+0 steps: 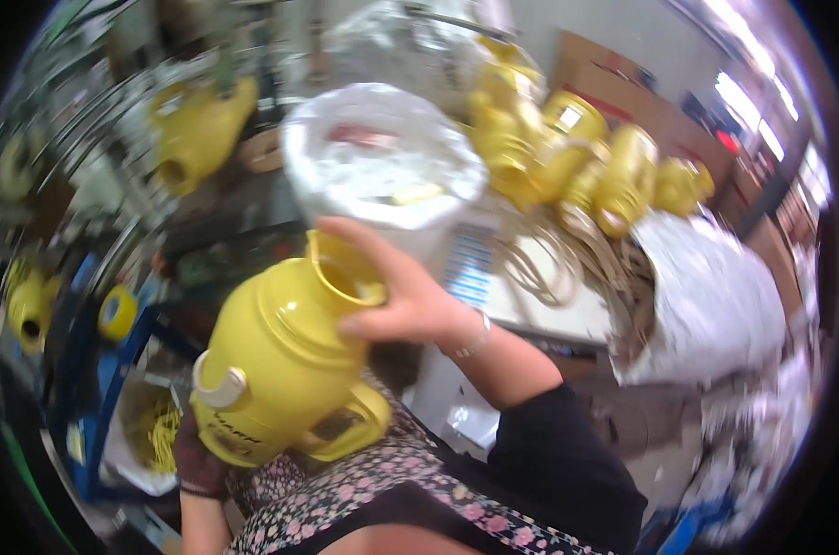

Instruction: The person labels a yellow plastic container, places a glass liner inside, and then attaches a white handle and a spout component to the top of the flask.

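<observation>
A yellow plastic jug (280,361) with a side handle is tilted in front of my body, its open mouth up and to the right. Fingers and thumb of my right hand (410,291) grip the rim of that mouth. At the lower left, my left hand (200,458) in a dark glove holds the bottom end, most of its fingers hidden behind the jug. A cream-coloured tab (221,388) sticks out from the jug's side. Dark printing shows near its base.
Beyond the jug stands a bin lined with white plastic (382,208). Several yellow jug bodies (627,176) lie piled at the back right, near a white sack (711,296) and coiled straps (544,268). Left are another yellow body (197,129), a yellow tape roll (118,313) and a blue frame (114,388).
</observation>
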{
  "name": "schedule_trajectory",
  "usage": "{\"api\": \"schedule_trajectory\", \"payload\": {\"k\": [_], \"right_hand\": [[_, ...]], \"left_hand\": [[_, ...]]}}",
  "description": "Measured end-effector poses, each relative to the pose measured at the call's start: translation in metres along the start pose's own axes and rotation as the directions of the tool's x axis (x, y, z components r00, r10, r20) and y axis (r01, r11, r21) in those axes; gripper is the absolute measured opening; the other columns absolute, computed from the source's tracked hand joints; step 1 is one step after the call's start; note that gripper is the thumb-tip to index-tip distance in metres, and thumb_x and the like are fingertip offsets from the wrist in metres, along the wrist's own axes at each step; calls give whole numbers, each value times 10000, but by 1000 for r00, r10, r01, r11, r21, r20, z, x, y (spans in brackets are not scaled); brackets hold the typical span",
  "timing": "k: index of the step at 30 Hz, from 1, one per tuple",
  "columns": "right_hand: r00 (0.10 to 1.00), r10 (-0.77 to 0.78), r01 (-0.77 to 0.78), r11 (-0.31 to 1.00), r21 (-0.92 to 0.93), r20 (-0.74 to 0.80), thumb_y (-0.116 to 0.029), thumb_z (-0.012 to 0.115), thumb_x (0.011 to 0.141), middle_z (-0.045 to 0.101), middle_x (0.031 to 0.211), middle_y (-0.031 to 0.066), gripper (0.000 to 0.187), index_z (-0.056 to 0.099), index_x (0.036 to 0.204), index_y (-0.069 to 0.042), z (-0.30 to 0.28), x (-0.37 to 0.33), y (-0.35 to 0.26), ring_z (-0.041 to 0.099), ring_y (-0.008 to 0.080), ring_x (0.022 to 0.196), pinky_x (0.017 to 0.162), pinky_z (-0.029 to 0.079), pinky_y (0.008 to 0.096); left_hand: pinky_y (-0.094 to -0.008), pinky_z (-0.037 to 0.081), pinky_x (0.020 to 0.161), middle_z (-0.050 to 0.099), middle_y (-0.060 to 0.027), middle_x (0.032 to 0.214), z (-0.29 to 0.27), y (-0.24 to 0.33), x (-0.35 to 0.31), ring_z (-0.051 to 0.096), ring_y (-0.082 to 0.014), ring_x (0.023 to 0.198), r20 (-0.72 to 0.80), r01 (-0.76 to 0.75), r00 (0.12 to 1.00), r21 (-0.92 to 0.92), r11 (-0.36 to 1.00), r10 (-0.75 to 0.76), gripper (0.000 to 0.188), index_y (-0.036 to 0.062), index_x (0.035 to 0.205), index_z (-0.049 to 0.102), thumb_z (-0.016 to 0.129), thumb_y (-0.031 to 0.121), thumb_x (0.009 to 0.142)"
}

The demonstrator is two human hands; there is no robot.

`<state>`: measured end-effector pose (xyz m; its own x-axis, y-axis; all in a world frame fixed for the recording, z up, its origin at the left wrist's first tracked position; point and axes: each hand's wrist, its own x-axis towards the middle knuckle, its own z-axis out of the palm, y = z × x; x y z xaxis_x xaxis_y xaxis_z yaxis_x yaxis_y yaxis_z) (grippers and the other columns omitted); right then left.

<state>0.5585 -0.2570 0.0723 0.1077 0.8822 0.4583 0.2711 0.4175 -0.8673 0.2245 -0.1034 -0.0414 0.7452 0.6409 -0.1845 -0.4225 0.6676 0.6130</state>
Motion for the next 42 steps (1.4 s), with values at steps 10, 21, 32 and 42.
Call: {"api": "schedule_trajectory", "payload": {"k": [10,21,32,42], "right_hand": [[169,87,511,844,163,-982,-315,445,953,633,1173,117,400,575,1208,-35,-159,-188,11,623,249,1055,916,521,416],[524,-531,-848,-253,-466,-666,-299,760,734,478,1225,176,692,458,1354,-250,-331,-150,-35,478,362,1167,981,440,453],[237,-251,-958,-221,-183,-939,-476,702,770,465,1297,181,729,416,1416,-293,-389,-97,15,501,371,1196,962,461,445],[500,-189,-588,642,-492,-845,-197,666,847,453,1374,174,749,258,1453,-32,-282,-118,170,532,275,1149,938,450,356]], "left_hand": [[-308,507,802,561,-116,1138,80,-35,47,613,-184,915,304,-331,942,783,527,140,244,43,1088,619,462,204,992],[-300,501,813,638,-89,993,81,-54,74,620,-175,897,220,-241,969,765,597,110,373,17,1260,490,575,203,948],[-316,516,813,611,-90,1019,24,-31,46,610,-176,882,-51,-154,937,827,540,346,347,15,1220,547,588,162,908],[-315,512,819,634,-75,989,18,-41,52,613,-169,883,9,-198,938,833,516,345,400,24,1272,515,568,239,939]]}}
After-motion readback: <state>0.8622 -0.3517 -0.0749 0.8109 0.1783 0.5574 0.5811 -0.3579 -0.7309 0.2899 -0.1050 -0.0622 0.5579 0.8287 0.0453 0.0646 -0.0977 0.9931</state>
